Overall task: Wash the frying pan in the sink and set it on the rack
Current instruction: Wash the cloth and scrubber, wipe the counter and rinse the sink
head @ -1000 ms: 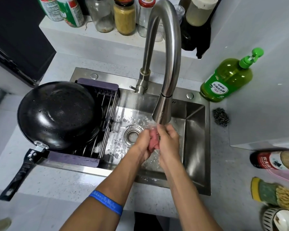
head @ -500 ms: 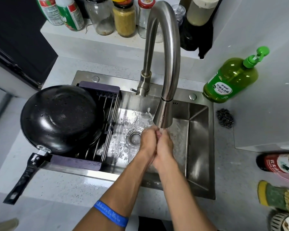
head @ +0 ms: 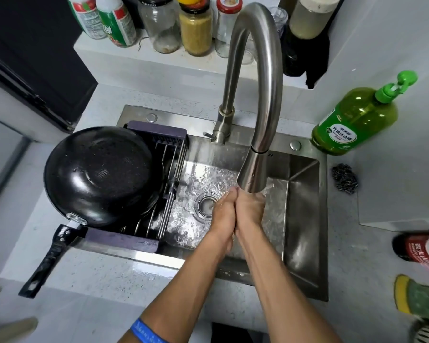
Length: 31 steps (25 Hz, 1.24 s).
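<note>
Sink (head: 305, 219), stainless, sat in a pale speckled counter, with water running from the tall curved faucet (head: 255, 100). Frying pan (head: 102, 174), black, lay upside down on the purple-ended rack (head: 159, 139) across the sink's left side, beaded with drops; its black handle (head: 47, 261) stuck out over the counter's front edge. Left hand (head: 223, 214) and right hand (head: 249, 209) were pressed together under the spout; whether they held anything between them could not be told. Green pump bottle (head: 357, 120) stood at the sink's back right corner, its label in Chinese characters too small to read. Dark steel scrubber (head: 344, 178) lay on the counter just in front of it. Blue wristband (head: 149, 332) on the left forearm carried white lettering, unreadable.
</note>
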Each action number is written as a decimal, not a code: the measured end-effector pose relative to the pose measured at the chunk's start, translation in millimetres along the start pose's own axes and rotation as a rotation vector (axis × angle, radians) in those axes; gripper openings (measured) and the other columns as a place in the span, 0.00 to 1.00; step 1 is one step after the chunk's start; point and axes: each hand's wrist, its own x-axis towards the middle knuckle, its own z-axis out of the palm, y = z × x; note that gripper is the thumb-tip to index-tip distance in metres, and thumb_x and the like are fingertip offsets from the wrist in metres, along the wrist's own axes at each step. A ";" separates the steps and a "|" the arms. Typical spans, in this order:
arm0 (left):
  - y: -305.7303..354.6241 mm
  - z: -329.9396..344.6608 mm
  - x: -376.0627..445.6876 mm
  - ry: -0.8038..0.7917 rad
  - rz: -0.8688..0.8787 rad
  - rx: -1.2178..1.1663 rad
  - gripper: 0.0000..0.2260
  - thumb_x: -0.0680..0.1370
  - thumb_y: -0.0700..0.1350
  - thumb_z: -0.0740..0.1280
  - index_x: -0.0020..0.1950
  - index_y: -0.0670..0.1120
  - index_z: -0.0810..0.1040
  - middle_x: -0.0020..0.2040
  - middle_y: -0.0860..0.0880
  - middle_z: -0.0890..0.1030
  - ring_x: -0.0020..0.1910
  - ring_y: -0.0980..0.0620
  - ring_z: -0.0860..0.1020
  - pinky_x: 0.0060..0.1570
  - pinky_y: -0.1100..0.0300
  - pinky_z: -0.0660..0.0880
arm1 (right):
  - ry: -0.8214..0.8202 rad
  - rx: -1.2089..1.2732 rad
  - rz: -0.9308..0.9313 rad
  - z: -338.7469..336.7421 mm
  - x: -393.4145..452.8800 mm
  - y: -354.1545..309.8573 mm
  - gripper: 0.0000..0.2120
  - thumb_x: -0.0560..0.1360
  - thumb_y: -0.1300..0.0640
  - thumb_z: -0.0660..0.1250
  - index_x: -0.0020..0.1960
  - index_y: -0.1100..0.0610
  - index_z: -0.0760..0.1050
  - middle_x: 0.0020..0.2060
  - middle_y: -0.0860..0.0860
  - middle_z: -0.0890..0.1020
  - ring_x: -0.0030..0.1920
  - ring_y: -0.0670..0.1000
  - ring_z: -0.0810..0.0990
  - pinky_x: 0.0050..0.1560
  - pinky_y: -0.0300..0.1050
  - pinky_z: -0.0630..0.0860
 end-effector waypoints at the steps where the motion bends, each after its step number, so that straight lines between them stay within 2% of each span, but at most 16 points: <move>1: 1.6 1.7 -1.5 -0.007 -0.068 -0.045 0.19 0.83 0.52 0.56 0.52 0.42 0.81 0.46 0.43 0.84 0.49 0.46 0.82 0.53 0.54 0.78 | -0.015 -0.096 -0.041 -0.1 0.4 1.5 0.10 0.76 0.61 0.69 0.36 0.56 0.74 0.33 0.53 0.81 0.32 0.49 0.79 0.36 0.43 0.75; 4: 7.9 1.8 -3.8 -0.036 -0.145 -0.110 0.15 0.83 0.46 0.57 0.46 0.42 0.80 0.39 0.44 0.83 0.43 0.47 0.81 0.50 0.54 0.78 | -0.066 -0.215 -0.129 -15.0 10.6 6.6 0.12 0.78 0.55 0.67 0.37 0.55 0.76 0.32 0.51 0.80 0.35 0.52 0.78 0.38 0.46 0.74; 7: 7.7 -14.1 1.1 -0.054 0.077 0.105 0.06 0.80 0.39 0.64 0.46 0.41 0.79 0.37 0.46 0.81 0.34 0.53 0.79 0.35 0.62 0.76 | -0.165 -0.292 -0.178 -39.7 15.3 4.6 0.17 0.85 0.53 0.56 0.41 0.53 0.77 0.35 0.50 0.82 0.40 0.54 0.81 0.37 0.42 0.77; 9: 9.4 -27.4 6.4 -0.054 0.160 0.182 0.03 0.78 0.40 0.68 0.46 0.41 0.81 0.40 0.44 0.84 0.38 0.49 0.83 0.37 0.60 0.78 | -0.196 -0.275 -0.070 -53.8 16.6 2.1 0.22 0.85 0.46 0.54 0.45 0.58 0.78 0.38 0.56 0.85 0.39 0.57 0.85 0.35 0.43 0.82; 11: 11.8 -35.7 9.7 -0.029 0.176 0.244 0.06 0.78 0.43 0.68 0.43 0.43 0.81 0.41 0.44 0.85 0.38 0.47 0.84 0.37 0.56 0.80 | -0.212 -0.150 0.156 -60.9 20.0 4.0 0.22 0.82 0.42 0.58 0.49 0.60 0.78 0.44 0.61 0.86 0.38 0.58 0.87 0.33 0.48 0.83; 13: 11.1 -38.2 10.3 -0.067 0.115 0.301 0.08 0.80 0.44 0.66 0.43 0.45 0.81 0.40 0.45 0.84 0.35 0.49 0.83 0.34 0.58 0.79 | -0.294 -0.044 0.337 -59.2 15.6 6.1 0.19 0.78 0.44 0.67 0.55 0.61 0.80 0.50 0.60 0.86 0.43 0.57 0.86 0.40 0.48 0.83; 15: 7.2 -38.7 12.5 -0.159 0.024 0.365 0.08 0.80 0.50 0.65 0.46 0.48 0.80 0.44 0.45 0.84 0.39 0.49 0.82 0.38 0.55 0.79 | -0.309 0.034 0.344 -52.3 13.0 12.7 0.19 0.75 0.48 0.71 0.60 0.59 0.80 0.55 0.59 0.85 0.52 0.57 0.84 0.53 0.52 0.81; 18: 6.0 -41.8 10.6 -0.240 -0.120 0.415 0.16 0.78 0.62 0.62 0.51 0.53 0.82 0.51 0.49 0.85 0.50 0.51 0.81 0.46 0.56 0.75 | -0.203 0.275 0.286 -42.0 7.5 11.5 0.13 0.77 0.63 0.69 0.62 0.58 0.78 0.54 0.58 0.85 0.49 0.55 0.83 0.46 0.49 0.81; 19: 5.2 -42.5 9.7 -0.234 -0.122 0.387 0.13 0.78 0.60 0.64 0.52 0.53 0.82 0.51 0.49 0.85 0.50 0.52 0.81 0.46 0.57 0.74 | -0.192 0.342 0.278 -40.2 6.0 9.8 0.14 0.77 0.66 0.69 0.61 0.58 0.77 0.52 0.58 0.85 0.47 0.54 0.83 0.45 0.48 0.80; 20: 4.8 -43.0 10.4 -0.209 -0.089 0.305 0.07 0.79 0.53 0.66 0.51 0.52 0.82 0.50 0.48 0.85 0.47 0.52 0.81 0.44 0.56 0.75 | -0.177 0.376 0.264 -39.6 7.5 9.0 0.14 0.76 0.69 0.68 0.60 0.59 0.77 0.49 0.57 0.85 0.44 0.54 0.83 0.43 0.47 0.80; 21: 5.3 -42.0 10.0 -0.168 -0.049 0.205 0.06 0.78 0.43 0.67 0.52 0.50 0.82 0.48 0.46 0.85 0.44 0.51 0.82 0.41 0.56 0.76 | -0.165 0.384 0.232 -38.7 7.5 7.5 0.15 0.75 0.71 0.68 0.59 0.59 0.77 0.47 0.57 0.84 0.42 0.54 0.83 0.40 0.46 0.79; 23: 7.7 -40.5 12.6 -0.107 -0.021 0.032 0.18 0.72 0.28 0.64 0.57 0.45 0.78 0.43 0.44 0.85 0.36 0.50 0.81 0.34 0.58 0.77 | -0.175 0.352 0.132 -38.0 8.8 4.4 0.16 0.72 0.74 0.66 0.57 0.62 0.77 0.46 0.61 0.84 0.43 0.60 0.83 0.38 0.45 0.79; 25: 10.1 -38.8 13.1 -0.134 -0.080 -0.041 0.20 0.70 0.28 0.64 0.59 0.43 0.75 0.40 0.44 0.83 0.33 0.49 0.79 0.29 0.58 0.75 | -0.199 0.383 0.071 -39.1 6.6 -1.8 0.18 0.72 0.77 0.63 0.56 0.61 0.77 0.45 0.60 0.84 0.42 0.59 0.84 0.36 0.42 0.78; 28: 8.7 -37.1 10.7 -0.237 -0.151 -0.049 0.12 0.73 0.40 0.71 0.56 0.44 0.79 0.47 0.43 0.84 0.38 0.49 0.80 0.32 0.59 0.75 | -0.257 0.516 0.104 -43.4 8.2 -9.0 0.19 0.71 0.78 0.60 0.51 0.59 0.78 0.36 0.54 0.83 0.37 0.55 0.84 0.34 0.42 0.80; 30: 4.5 -33.8 10.5 -0.174 -0.052 0.004 0.08 0.75 0.35 0.70 0.50 0.45 0.82 0.45 0.44 0.84 0.34 0.52 0.77 0.30 0.62 0.72 | -0.241 0.477 0.091 -46.6 15.0 -3.3 0.18 0.69 0.76 0.62 0.52 0.59 0.80 0.38 0.54 0.83 0.40 0.54 0.81 0.39 0.44 0.78; 31: 2.2 -32.8 11.0 -0.125 0.022 0.073 0.09 0.75 0.33 0.68 0.47 0.46 0.82 0.43 0.46 0.85 0.33 0.54 0.77 0.31 0.63 0.72 | -0.210 0.419 0.084 -47.4 17.4 -0.1 0.19 0.69 0.75 0.63 0.54 0.59 0.81 0.42 0.55 0.84 0.43 0.54 0.80 0.42 0.44 0.76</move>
